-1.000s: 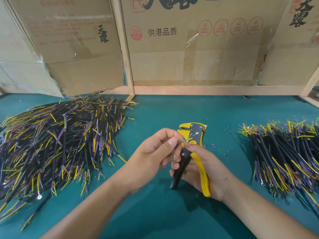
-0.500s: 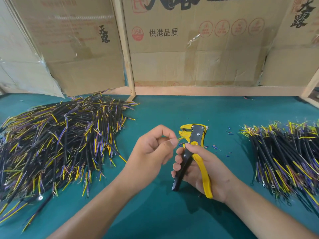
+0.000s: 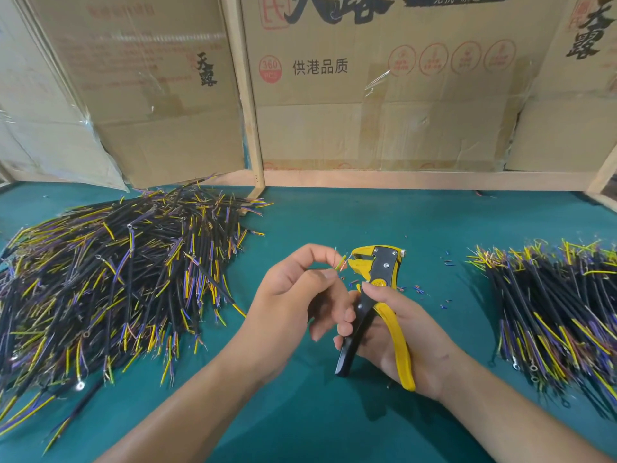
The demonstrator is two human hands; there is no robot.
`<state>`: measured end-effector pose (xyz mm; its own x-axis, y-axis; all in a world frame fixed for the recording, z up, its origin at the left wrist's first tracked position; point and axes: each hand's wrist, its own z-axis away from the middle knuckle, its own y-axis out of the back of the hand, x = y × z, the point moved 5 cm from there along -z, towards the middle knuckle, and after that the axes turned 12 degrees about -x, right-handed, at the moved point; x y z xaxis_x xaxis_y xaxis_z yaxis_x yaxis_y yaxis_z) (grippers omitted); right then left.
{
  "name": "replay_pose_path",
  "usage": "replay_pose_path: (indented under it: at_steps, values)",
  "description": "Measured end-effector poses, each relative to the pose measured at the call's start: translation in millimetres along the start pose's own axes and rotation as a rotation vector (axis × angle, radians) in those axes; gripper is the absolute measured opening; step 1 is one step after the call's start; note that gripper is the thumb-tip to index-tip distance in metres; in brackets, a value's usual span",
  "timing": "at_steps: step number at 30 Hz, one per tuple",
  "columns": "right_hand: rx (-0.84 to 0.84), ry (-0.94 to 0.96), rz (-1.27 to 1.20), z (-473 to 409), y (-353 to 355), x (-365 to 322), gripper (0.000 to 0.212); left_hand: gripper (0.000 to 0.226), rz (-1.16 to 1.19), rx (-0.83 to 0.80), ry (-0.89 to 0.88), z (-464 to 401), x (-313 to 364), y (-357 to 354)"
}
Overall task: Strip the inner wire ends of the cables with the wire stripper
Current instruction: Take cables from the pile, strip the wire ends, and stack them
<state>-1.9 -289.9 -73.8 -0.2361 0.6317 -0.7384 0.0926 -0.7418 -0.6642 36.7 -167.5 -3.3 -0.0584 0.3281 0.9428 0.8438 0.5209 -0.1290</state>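
Near the middle of the green table (image 3: 334,215), toward its front edge, the right hand (image 3: 397,332) grasps the yellow-and-black wire stripper (image 3: 377,305), head pointing to the far edge. The left hand (image 3: 293,302) pinches a yellow-green wire end (image 3: 341,263) just beside the stripper's head. Cable piles lie along the left edge (image 3: 110,282) and right edge (image 3: 561,305). Cardboard boxes (image 3: 384,95) line the far edge, contents hidden.

Yellow-black wire stripper (image 3: 379,297) upright – wire end (image 3: 341,263) apparently just beside head.
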Motion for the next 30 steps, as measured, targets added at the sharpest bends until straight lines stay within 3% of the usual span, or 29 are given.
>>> replay_pose_path:
  at_steps: [8,17,24,30]
  values:
    - [0.021,0.016,-0.002,-0.5,-0.3,0.2,0.028,0.017,0.116,-0.022,0.047,0.2,-5.4,-6.9]
    - [0.006,0.025,-0.009,-2.5,-0.2,1.4,0.030,0.011,0.089,-0.098,-0.038,2.1,-2.1,-3.6]
    - [0.008,0.016,-0.024,-3.1,1.4,2.4,0.027,0.016,-0.129,0.017,-0.120,2.7,-0.3,2.3]
    - [0.011,0.010,-0.025,-3.2,2.0,3.1,0.027,0.009,-0.184,-0.026,-0.162,4.9,3.2,-2.5]
